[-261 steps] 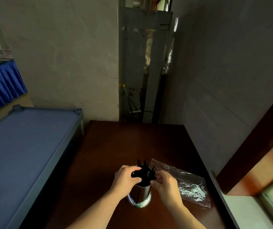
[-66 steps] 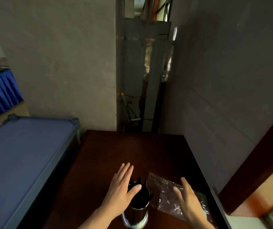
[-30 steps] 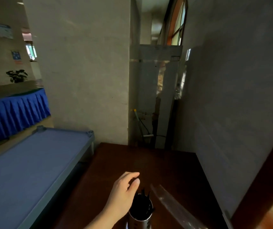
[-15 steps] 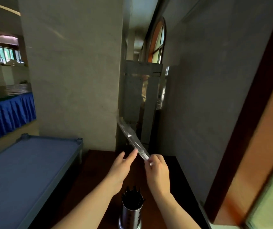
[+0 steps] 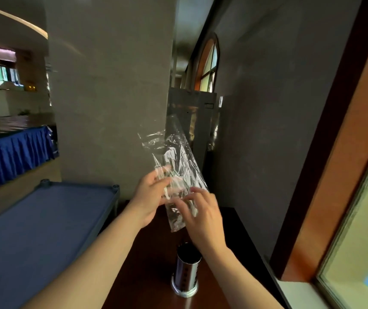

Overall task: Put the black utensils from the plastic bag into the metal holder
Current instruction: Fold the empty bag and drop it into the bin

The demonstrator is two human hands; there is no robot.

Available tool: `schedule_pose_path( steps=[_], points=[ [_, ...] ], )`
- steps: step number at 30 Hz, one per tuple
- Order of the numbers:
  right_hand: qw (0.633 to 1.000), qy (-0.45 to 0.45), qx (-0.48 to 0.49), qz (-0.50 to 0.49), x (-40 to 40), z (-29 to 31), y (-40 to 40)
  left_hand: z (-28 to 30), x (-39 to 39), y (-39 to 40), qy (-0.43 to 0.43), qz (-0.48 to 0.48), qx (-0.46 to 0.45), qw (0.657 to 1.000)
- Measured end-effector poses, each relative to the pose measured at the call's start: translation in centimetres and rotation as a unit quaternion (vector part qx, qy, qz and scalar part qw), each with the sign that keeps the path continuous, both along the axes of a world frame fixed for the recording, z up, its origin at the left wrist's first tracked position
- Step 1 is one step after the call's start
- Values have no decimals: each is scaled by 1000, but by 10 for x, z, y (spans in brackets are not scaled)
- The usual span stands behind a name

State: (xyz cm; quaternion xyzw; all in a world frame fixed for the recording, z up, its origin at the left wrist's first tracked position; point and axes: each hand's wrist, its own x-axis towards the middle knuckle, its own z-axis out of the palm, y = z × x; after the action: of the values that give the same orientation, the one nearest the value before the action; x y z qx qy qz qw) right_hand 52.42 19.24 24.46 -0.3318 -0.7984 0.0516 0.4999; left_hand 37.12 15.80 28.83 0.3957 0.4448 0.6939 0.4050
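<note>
The clear plastic bag (image 5: 174,161) is up in the air in front of me, crumpled and see-through, with nothing dark visible inside. My left hand (image 5: 149,197) holds its lower left part, fingers partly behind the film. My right hand (image 5: 200,217) touches the bag's lower right edge with spread fingers. Below my right wrist the metal holder (image 5: 186,275) stands upright on the dark brown table (image 5: 149,253). Black utensils (image 5: 187,253) fill its top, partly hidden by my wrist.
A blue cot-like platform (image 5: 33,230) adjoins the table's left side. A grey wall and pillar rise behind the table. A window sill and wooden frame (image 5: 301,288) run along the right. A blue-skirted table (image 5: 11,157) stands far left.
The bag was lifted off the table and raised in front of me. It now shows its broad face, and both hands are on it. The view tilted up; the holder stayed put.
</note>
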Motion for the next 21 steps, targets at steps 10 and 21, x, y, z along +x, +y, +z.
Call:
schedule_pose_path(
  steps=[10, 21],
  points=[
    [792, 227, -444, 351, 34, 62, 19, 18, -33, -71, 58, -231, 55, 970],
    [828, 226, -358, 368, 62, 79, 15, 13, -3, -66, 51, -176, 25, 983]
  ],
)
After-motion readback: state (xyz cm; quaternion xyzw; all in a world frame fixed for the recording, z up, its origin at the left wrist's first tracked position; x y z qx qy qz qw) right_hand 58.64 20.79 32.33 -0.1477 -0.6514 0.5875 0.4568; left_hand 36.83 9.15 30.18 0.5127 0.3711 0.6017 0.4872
